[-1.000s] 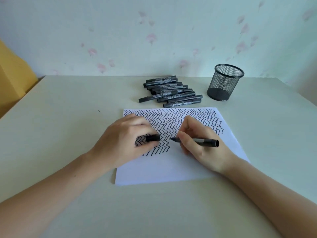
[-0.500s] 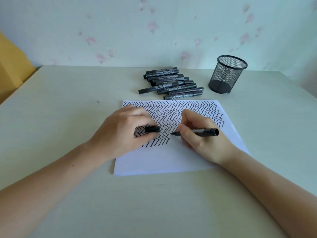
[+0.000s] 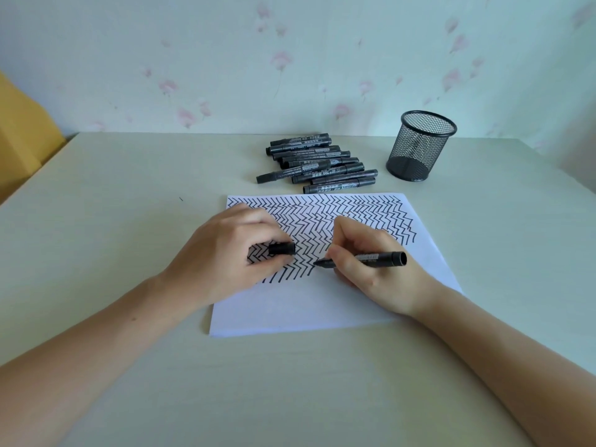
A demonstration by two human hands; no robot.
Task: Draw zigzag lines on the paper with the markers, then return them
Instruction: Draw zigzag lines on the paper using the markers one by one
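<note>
While left hand [image 3: 225, 253] pinches cap [image 3: 282, 248], right hand [image 3: 374, 269] grips marker [image 3: 364, 258] (nib contact unclear).

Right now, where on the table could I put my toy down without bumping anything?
The wide pale tabletop left of the white zigzag-covered paper is bare, and so is the near strip under the forearms. It is crowded at the back, where the pile of black markers lies beside the black mesh pen cup, and on the paper, where both hands work.
</note>
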